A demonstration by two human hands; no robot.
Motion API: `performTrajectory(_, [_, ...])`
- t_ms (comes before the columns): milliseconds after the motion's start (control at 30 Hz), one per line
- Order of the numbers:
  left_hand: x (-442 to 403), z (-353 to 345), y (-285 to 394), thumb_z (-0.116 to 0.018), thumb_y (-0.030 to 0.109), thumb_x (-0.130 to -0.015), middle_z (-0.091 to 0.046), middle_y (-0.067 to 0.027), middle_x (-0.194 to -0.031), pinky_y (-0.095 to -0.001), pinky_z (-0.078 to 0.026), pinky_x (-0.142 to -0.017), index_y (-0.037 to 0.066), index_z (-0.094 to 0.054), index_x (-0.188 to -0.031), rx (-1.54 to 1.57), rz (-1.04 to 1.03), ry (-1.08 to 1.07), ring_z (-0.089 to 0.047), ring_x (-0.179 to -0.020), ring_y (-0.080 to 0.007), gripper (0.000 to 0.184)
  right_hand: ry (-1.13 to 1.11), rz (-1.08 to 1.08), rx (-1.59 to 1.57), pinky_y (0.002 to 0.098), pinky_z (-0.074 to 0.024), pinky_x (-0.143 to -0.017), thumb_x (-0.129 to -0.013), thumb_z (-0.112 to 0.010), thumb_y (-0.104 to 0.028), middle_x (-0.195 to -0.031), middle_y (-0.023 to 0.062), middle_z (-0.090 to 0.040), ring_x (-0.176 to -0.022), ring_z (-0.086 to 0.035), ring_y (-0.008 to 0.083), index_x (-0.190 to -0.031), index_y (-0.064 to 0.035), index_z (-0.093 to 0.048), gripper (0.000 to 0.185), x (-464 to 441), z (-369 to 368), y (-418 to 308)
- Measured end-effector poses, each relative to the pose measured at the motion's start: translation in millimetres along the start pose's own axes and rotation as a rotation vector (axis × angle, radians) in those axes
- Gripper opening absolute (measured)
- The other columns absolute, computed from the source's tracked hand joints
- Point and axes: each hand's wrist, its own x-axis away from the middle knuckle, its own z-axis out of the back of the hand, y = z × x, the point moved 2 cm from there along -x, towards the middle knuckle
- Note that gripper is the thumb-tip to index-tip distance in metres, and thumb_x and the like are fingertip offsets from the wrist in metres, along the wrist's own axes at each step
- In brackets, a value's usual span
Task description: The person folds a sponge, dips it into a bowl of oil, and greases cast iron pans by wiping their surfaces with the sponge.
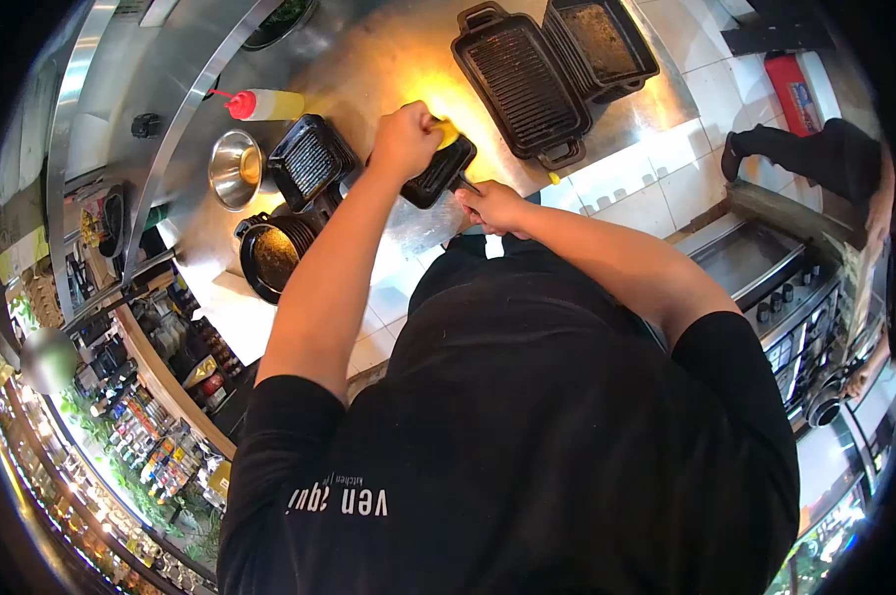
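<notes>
My left hand [408, 142] is closed around a yellow sponge or cloth [450, 135], pressed against a small black grill pan [430, 184]. My fingers partly hide the yellow piece, so its exact kind is unclear. The pan's thin handle is in the grip of my right hand [494, 206], which keeps the pan above the near edge of a steel counter [354, 64]. Left of my forearm lie another black ridged pan [309, 162] and a round black pan [269, 256] with a brownish inside.
A large cast-iron griddle [522, 84] and stacked rectangular pans [601, 45] stand at the right. A steel bowl [236, 169] and a red-capped squeeze bottle [264, 105] sit at the left. Another person's dark-clothed leg [810, 159] shows near a stove [780, 297] on the right.
</notes>
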Motion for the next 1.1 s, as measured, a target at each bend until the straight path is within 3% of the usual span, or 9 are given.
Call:
performTrajectory(167, [24,-19,-2,-0.075,0.014,-0.086,-0.073,-0.0248,-0.088,-0.0498,-0.058,-0.077,0.002,-0.069,-0.091,-0.059,-0.045,-0.232,-0.073,-0.085,-0.0439,0.014,0.006,0.026,-0.007,0.029,-0.0296,-0.041,-0.113,-0.057,-0.045,-0.067,-0.0022,-0.049,-0.045,-0.04,0.0098,-0.094,-0.0106,-0.058,0.039,-4,0,4])
performTrajectory(267, [37,-6,-33,-0.075,0.005,-0.082,-0.073,-0.0226,-0.087,-0.0523,-0.057,-0.075,0.002,-0.066,-0.091,-0.442,-0.105,-0.636,-0.073,-0.086,-0.0441,0.013,0.009,0.024,-0.033,0.0292,-0.0291,-0.041,-0.113,-0.057,-0.045,-0.067,-0.002,-0.049,-0.045,-0.04,0.0095,-0.094,-0.0101,-0.057,0.04,-4,-2,5])
performTrajectory(367, [27,34,-22,-0.072,0.002,-0.082,-0.074,-0.0246,-0.091,-0.0522,-0.058,-0.077,0.003,-0.069,-0.098,-0.439,0.097,-0.419,-0.074,-0.09,-0.0441,0.016,-0.027,0.041,-0.064,0.0293,-0.0291,-0.041,-0.114,-0.056,-0.044,-0.068,-0.0019,-0.05,-0.045,-0.039,0.009,-0.094,-0.0089,-0.057,0.041,-3,-3,4])
performTrajectory(500, [14,44,-18,-0.072,0.005,-0.086,-0.075,-0.0285,-0.103,-0.0541,-0.061,-0.09,0.005,-0.072,-0.109,-0.499,0.275,-0.42,-0.076,-0.105,-0.0439,0.023,0.007,0.045,-0.05,0.0285,-0.0292,-0.041,-0.113,-0.056,-0.044,-0.068,-0.0022,-0.049,-0.044,-0.039,0.0085,-0.094,-0.0088,-0.057,0.04,-1,-7,8])
performTrajectory(567, [32,18,-22,-0.071,0.003,-0.084,-0.076,-0.0271,-0.107,-0.0538,-0.06,-0.091,0.006,-0.074,-0.109,-0.536,0.124,-0.421,-0.074,-0.106,-0.0455,0.025,0.012,0.047,-0.095,0.0278,-0.0295,-0.041,-0.113,-0.056,-0.045,-0.069,-0.0029,-0.049,-0.044,-0.038,0.0083,-0.095,-0.0095,-0.057,0.04,-2,-11,5])
performTrajectory(733, [51,6,-17,-0.071,0.005,-0.084,-0.075,-0.0279,-0.105,-0.0535,-0.059,-0.089,0.006,-0.074,-0.105,-0.282,0.039,-0.488,-0.074,-0.105,-0.0461,0.021,-0.001,0.034,-0.088,0.0278,-0.0296,-0.041,-0.113,-0.056,-0.046,-0.068,-0.0036,-0.049,-0.044,-0.038,0.0077,-0.094,-0.0107,-0.057,0.04,-2,-10,6])
performTrajectory(833, [26,46,-23,-0.07,0.007,-0.088,-0.076,-0.0278,-0.105,-0.0536,-0.059,-0.089,0.007,-0.073,-0.105,-0.319,0.277,-0.336,-0.074,-0.104,-0.0461,0.018,-0.008,0.012,-0.082,0.0281,-0.0293,-0.041,-0.113,-0.055,-0.045,-0.068,-0.004,-0.049,-0.044,-0.037,0.0074,-0.093,-0.0116,-0.057,0.039,0,-8,3])
performTrajectory(933, [24,51,-27,-0.072,0.008,-0.086,-0.076,-0.0268,-0.107,-0.0534,-0.059,-0.09,0.007,-0.074,-0.106,-0.502,0.262,-0.363,-0.074,-0.107,-0.0453,0.02,-0.018,0.001,-0.062,0.0284,-0.0288,-0.042,-0.114,-0.055,-0.045,-0.068,-0.0042,-0.048,-0.044,-0.036,0.0073,-0.093,-0.0126,-0.056,0.038,0,-9,3])
performTrajectory(1100, [37,-13,-35,-0.075,0.009,-0.083,-0.076,-0.0263,-0.108,-0.0529,-0.059,-0.091,0.007,-0.075,-0.107,-0.369,0.072,-0.473,-0.074,-0.109,-0.0441,0.024,-0.017,0.01,-0.032,0.0282,-0.0289,-0.043,-0.113,-0.055,-0.046,-0.068,-0.0045,-0.048,-0.046,-0.037,0.0074,-0.093,-0.013,-0.056,0.039,5,-8,-2])
